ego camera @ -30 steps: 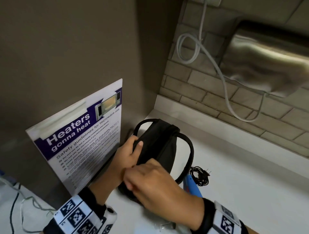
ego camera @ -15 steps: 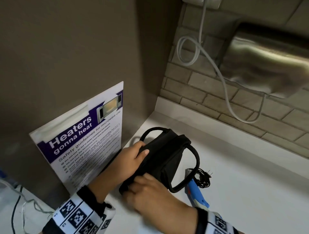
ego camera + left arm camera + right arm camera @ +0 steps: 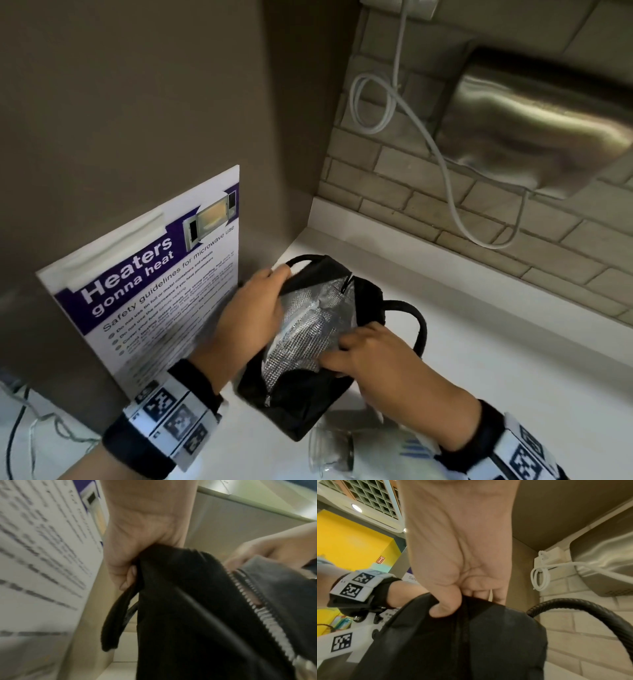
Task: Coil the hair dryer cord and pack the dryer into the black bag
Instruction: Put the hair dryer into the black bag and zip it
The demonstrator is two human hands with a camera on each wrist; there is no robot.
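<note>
The black bag (image 3: pixel 301 404) stands on the white counter with its mouth pulled wide, showing a silver lining (image 3: pixel 308 329). My left hand (image 3: pixel 270 301) grips the bag's left rim near one handle; in the left wrist view the fingers (image 3: pixel 130 574) curl round the black fabric (image 3: pixel 188 615) beside the open zipper (image 3: pixel 267 615). My right hand (image 3: pixel 342 356) pinches the right rim, thumb (image 3: pixel 447 608) pressed on the fabric (image 3: pixel 471 642). A white, clear and blue object (image 3: pixel 346 445), probably the hair dryer, lies below the bag under my right forearm. Its cord is hidden.
A "Heaters gonna heat" poster (image 3: pixel 144 284) leans on the brown wall at the left. A steel hand dryer (image 3: pixel 534 126) and a looped white cable (image 3: pixel 376 102) hang on the brick wall behind. White counter (image 3: pixel 513 359) stretches right of the bag.
The bag was closed and flat; both hands have pulled its mouth apart, so the silver lining shows. The blue dryer handle and black cord seen right of the bag are now hidden.
</note>
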